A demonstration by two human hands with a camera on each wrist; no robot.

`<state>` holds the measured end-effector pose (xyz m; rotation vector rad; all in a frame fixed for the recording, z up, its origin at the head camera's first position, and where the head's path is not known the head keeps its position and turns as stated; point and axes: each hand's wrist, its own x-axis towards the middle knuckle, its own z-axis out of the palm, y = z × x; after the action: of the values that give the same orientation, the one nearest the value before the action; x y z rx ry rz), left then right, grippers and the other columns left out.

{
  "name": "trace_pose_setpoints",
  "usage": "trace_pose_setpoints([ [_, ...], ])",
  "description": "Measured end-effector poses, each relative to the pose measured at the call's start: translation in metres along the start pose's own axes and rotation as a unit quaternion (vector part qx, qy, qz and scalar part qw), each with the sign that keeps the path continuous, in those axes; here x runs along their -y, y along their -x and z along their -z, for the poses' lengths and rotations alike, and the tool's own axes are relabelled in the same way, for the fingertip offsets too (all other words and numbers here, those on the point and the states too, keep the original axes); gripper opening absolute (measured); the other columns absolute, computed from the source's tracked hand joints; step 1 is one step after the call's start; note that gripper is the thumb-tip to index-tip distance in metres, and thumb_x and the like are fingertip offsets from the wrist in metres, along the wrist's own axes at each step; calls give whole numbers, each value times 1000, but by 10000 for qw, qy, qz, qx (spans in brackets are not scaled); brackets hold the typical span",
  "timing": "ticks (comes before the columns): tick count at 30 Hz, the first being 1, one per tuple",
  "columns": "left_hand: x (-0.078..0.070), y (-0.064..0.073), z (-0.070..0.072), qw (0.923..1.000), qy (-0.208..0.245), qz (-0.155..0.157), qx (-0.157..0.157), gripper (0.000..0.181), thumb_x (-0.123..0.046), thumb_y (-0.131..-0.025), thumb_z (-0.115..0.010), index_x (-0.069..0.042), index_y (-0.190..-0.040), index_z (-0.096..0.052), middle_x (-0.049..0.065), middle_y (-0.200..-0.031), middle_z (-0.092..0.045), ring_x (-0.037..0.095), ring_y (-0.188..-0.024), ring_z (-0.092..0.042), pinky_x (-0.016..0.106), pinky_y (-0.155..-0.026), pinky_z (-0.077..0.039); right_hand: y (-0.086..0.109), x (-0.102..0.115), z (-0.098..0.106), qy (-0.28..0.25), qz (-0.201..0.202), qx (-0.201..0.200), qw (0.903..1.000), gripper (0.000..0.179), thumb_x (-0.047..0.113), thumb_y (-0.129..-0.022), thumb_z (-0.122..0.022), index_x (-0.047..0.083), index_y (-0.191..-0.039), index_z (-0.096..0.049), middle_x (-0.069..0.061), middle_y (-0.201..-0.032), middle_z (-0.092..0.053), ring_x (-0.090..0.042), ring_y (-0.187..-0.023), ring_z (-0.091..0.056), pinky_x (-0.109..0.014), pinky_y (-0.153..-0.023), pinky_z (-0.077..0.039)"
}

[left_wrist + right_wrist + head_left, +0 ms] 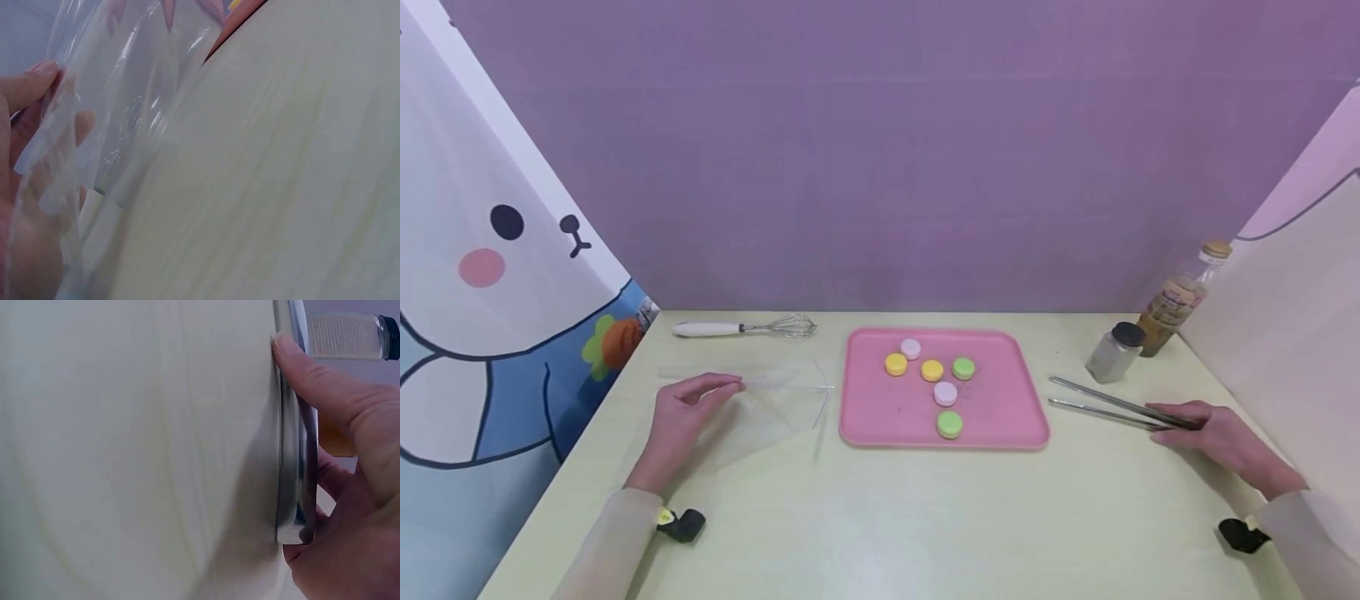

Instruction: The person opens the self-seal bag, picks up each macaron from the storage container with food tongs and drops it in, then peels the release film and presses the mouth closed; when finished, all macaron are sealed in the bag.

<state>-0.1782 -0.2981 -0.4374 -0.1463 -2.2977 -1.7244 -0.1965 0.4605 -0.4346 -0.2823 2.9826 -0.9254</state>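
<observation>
The left hand (683, 421) pinches the edge of a clear plastic bag (778, 408) between thumb and fingers; the bag spreads toward the tray, and the left wrist view shows its glossy, creased film with part of the hand seen through it. The right hand (1213, 435) is clamped on a pair of metal tongs (1101, 397) near their joined end, the thumb along one side and fingers on the other, while the two tips stand apart and point at the tray's right edge without touching it. Between the hands, a pink rectangular tray (876, 414) lies flat on the pale table (880, 521). Six small macarons (932, 371) lie scattered on it: two yellow, two green and two pale lilac, one green piece being closest to the near rim. Behind the bag lies a wire whisk (741, 329) with a white handle. Beyond the tongs stand a clear black-lidded jar (1111, 358) and a cork-stoppered glass bottle (1176, 304) containing brown contents.
</observation>
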Motion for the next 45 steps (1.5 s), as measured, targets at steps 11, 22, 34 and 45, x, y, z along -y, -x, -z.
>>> trace_pose_setpoints([
  [11,-1,1,-1,9999,-106,82,16,38,-29,-97,-71,2,-119,-72,6,-110,-75,8,-114,-62,15,-95,-45,4,7,-1,247,-55,3,9997,44,31,-87,-82,9,-123,-73,-2,-113,-69,13,-95,-49,-15,-77,-41],
  [22,-1,1,-1,9999,-102,36,29,37,-29,-97,-72,1,-119,-73,6,-111,-75,8,-115,-62,15,-95,-45,20,14,-3,20,63,-425,9991,37,24,-88,-81,12,-123,-74,16,-106,-67,9,-91,-48,-17,-68,-41],
  [34,0,1,1,9999,-103,14,24,37,-28,-97,-72,1,-119,-72,6,-110,-75,7,-115,-62,15,-95,-45,25,72,-1,60,658,-949,9933,30,19,-84,-85,17,-113,-79,13,-99,-67,-1,-80,-48,-19,-60,-39],
  [45,-1,1,1,9998,-173,-29,41,37,-28,-96,-72,1,-119,-72,6,-109,-76,7,-113,-63,16,-95,-45,27,121,-16,120,1630,-1221,9790,35,8,-73,-90,18,-106,-81,10,-95,-62,-2,-64,-49,-19,-48,-37],
])
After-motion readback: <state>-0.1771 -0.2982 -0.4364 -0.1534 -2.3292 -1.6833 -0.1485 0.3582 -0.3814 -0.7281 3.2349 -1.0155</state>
